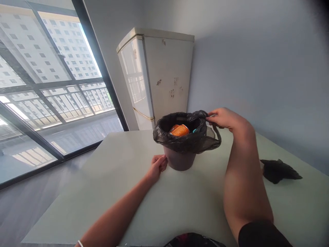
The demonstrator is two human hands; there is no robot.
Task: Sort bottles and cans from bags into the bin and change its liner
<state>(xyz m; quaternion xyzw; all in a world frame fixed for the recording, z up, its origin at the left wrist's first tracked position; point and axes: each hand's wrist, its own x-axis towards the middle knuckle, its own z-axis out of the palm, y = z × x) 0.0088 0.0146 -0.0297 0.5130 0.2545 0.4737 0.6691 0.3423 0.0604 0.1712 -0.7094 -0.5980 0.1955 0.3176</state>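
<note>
A brown trash can (181, 160) stands upright on the table, lined with a black garbage bag (177, 145) folded over its rim. Inside the bag lie an orange can (180, 130) and a small teal item (194, 131); whatever is beneath them is hidden. My right hand (220, 117) pinches the bag's edge at the right side of the rim, where a loop of plastic hangs out. Low on the left, my left hand (158, 166) rests against the can's side with its fingers curled closed.
A crumpled black plastic bag (280, 170) lies on the pale green table (115, 171) at the right. Behind the table stands a white refrigerator (169, 72). Glass sliding doors (56, 79) are on the left, and a dark bundle (194, 239) shows at the near edge.
</note>
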